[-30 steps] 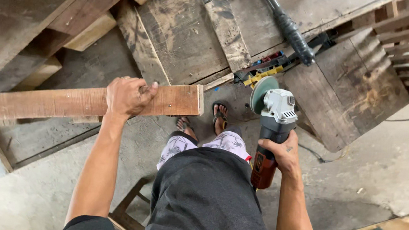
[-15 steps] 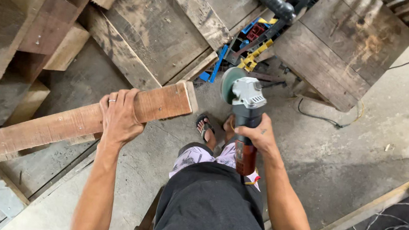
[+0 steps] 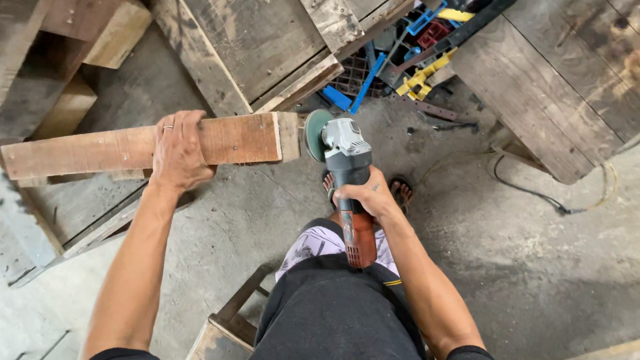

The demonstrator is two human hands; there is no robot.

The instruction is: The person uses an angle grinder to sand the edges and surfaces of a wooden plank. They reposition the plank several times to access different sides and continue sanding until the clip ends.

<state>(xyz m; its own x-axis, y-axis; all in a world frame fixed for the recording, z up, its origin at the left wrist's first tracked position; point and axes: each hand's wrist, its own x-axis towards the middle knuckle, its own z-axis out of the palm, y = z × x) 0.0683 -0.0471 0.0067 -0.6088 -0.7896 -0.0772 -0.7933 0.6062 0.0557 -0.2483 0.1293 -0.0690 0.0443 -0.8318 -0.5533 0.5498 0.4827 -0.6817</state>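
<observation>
Head view, left to right. At 9 o'clock, stacked pallet timbers (image 3: 16, 37), grey-brown and rough-sawn, lean over a concrete floor (image 3: 560, 255) that is dusty and mottled. The left hand (image 3: 177, 152) wraps over a long rectangular wooden plank (image 3: 106, 150), reddish on its broad face and paler on its cut end; the grip is closed around the plank near its middle, fingers curled over the upper edge. The plank runs from 9 o'clock toward the centre and is held clear of the floor, its right end rising slightly.

At the centre, the plank's pale end face (image 3: 288, 136) stands just beside the round greenish disc (image 3: 313, 135) of an angle grinder (image 3: 347, 182); whether the two touch cannot be told. The grinder has a grey metal head and a red-orange body. The right hand (image 3: 368, 200) closes its grip around that body, so the disc lies at 11 o'clock from the hand.

At 12 o'clock, weathered board panels (image 3: 248, 35) flank a cluster of blue and yellow clamps (image 3: 415, 65). At 3 o'clock, a thin cable (image 3: 550, 200) loops across the floor. At 6 o'clock, part of a wooden stool (image 3: 225, 334) shows beneath the person.
</observation>
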